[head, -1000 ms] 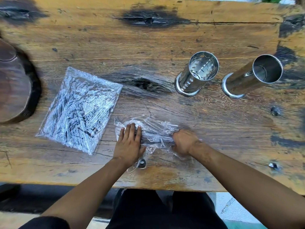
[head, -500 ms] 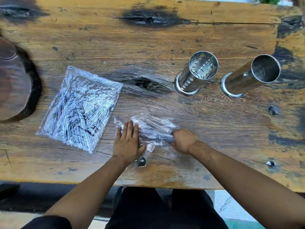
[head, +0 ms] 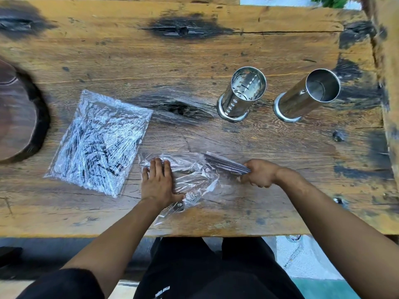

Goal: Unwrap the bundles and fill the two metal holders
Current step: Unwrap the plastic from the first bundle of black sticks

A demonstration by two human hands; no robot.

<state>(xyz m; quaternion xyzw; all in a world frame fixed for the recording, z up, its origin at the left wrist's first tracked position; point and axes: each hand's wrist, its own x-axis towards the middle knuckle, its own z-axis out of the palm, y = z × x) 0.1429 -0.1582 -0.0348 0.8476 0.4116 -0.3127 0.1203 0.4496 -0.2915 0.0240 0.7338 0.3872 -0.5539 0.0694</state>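
My right hand (head: 260, 173) grips a bunch of thin dark sticks (head: 224, 162), now out of their clear plastic wrap (head: 192, 172) and pointing up-left. My left hand (head: 159, 182) lies flat, fingers spread, pressing the crumpled wrap onto the wooden table (head: 194, 61). A second bundle (head: 99, 141), still sealed in clear plastic, lies to the left. Two shiny metal holders stand beyond my hands: a perforated holder (head: 243, 93) and a plain holder (head: 307, 94) to its right. Both holders look empty inside.
A dark round wooden slab (head: 17, 117) sits at the table's left edge. The table's near edge runs just below my wrists, with my dark-trousered legs under it. A small dark bolt head (head: 338, 135) is set in the wood right of my right hand.
My right hand has pulled the sticks rightward out of the wrap, which stays pinned under my left hand. The sealed bundle and both holders have not moved.
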